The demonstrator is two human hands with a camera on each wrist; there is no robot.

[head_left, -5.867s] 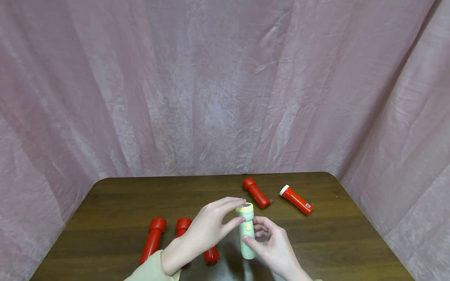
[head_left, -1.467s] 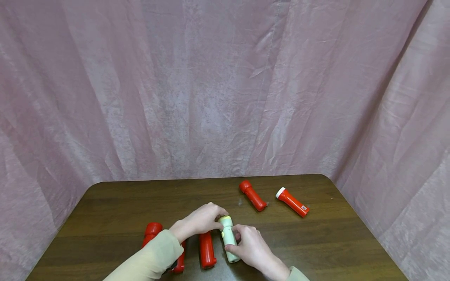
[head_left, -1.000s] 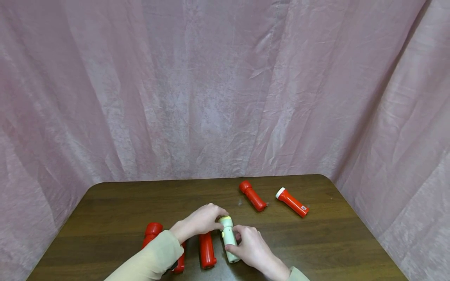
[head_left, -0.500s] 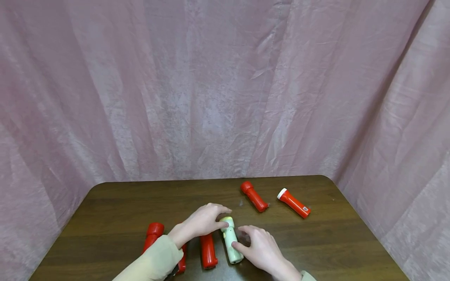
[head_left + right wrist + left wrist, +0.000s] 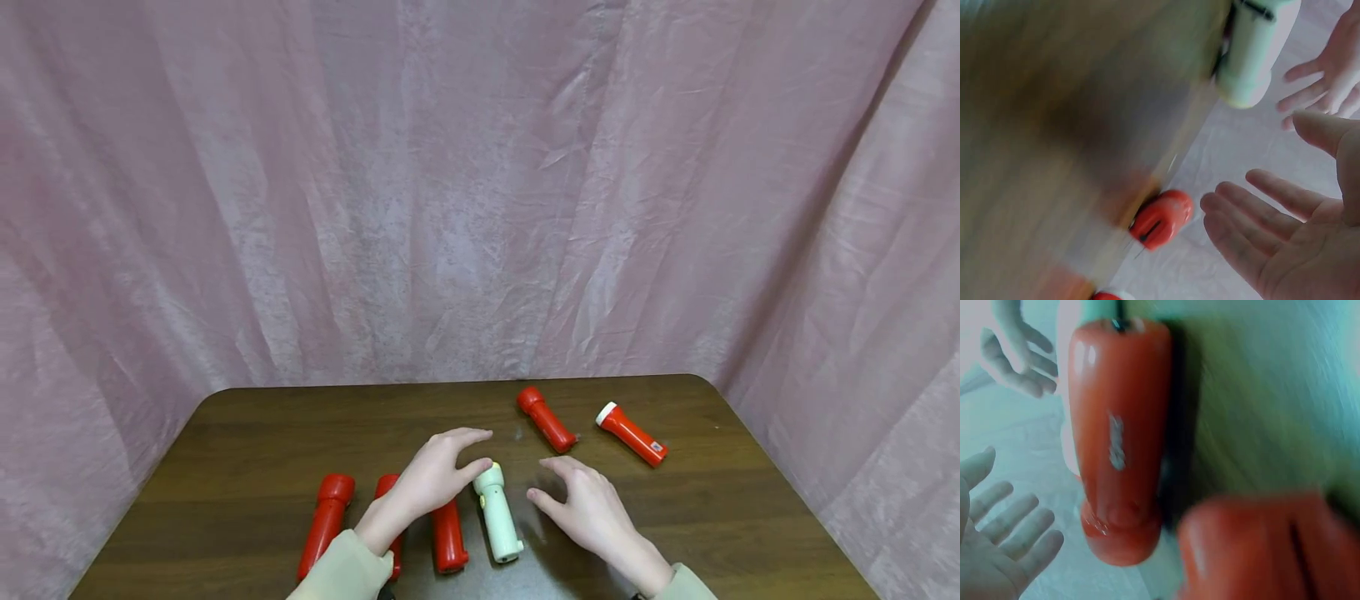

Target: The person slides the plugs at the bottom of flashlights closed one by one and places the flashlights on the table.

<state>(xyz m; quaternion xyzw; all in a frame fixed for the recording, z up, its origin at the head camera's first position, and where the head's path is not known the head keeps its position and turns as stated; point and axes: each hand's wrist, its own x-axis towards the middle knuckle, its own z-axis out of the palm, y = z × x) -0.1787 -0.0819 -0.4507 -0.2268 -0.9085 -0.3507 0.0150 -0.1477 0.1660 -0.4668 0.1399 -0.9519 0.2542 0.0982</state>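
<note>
A pale green flashlight with a yellow switch lies on the table, its head pointing away from me. My left hand hovers by that head with thumb and fingers spread, holding nothing. To the right of the green flashlight, my right hand is lifted with its fingers apart and nothing in them. A red flashlight lies just left of the green one. Another red flashlight is partly hidden under my left wrist, and a third red flashlight lies further left.
Toward the back of the wooden table lie a red flashlight and a red flashlight with a white head. A pink curtain hangs behind the table and along its right side.
The green flashlight, upright in both hands at first, has been laid beside the red ones. Both hands have let go; the right has moved away to the right, the left has lifted slightly.
</note>
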